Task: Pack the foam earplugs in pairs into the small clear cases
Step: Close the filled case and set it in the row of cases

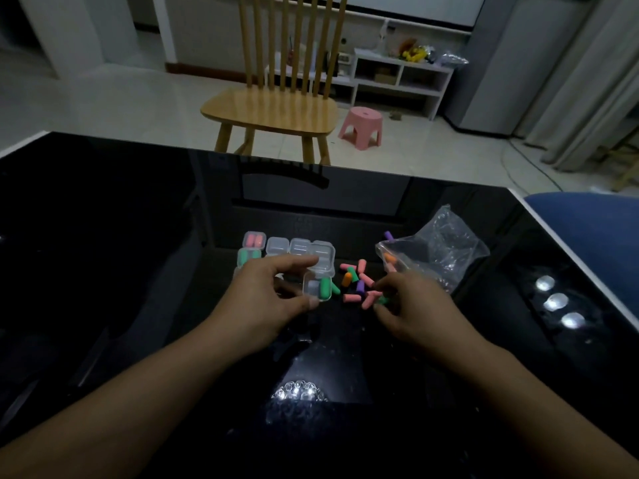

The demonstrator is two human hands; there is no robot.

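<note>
A glossy black worktop (138,271) is filling the lower view, with a wooden chair (273,108) standing just beyond its far edge and a pink stool (361,126) sitting on the floor beside the chair. On the worktop's right side a crumpled clear plastic bag (439,250) is lying with an orange earplug (390,259) inside its mouth and a purple one (388,235) just behind it. The left hand (262,305) is holding an open clear case (317,288) between thumb and fingers — a green earplug (325,288) is sitting inside it, its lid hinged back. The right hand (415,305) is reaching into the loose pile of earplugs (359,283), its grip narrow, fingertips pinching a green plug (382,300) at the pile's near edge. Behind the left hand a cluster of small cases (288,246) is resting — one holding pink plugs (254,241), one holding green plugs (249,256), the others looking clear.
</note>
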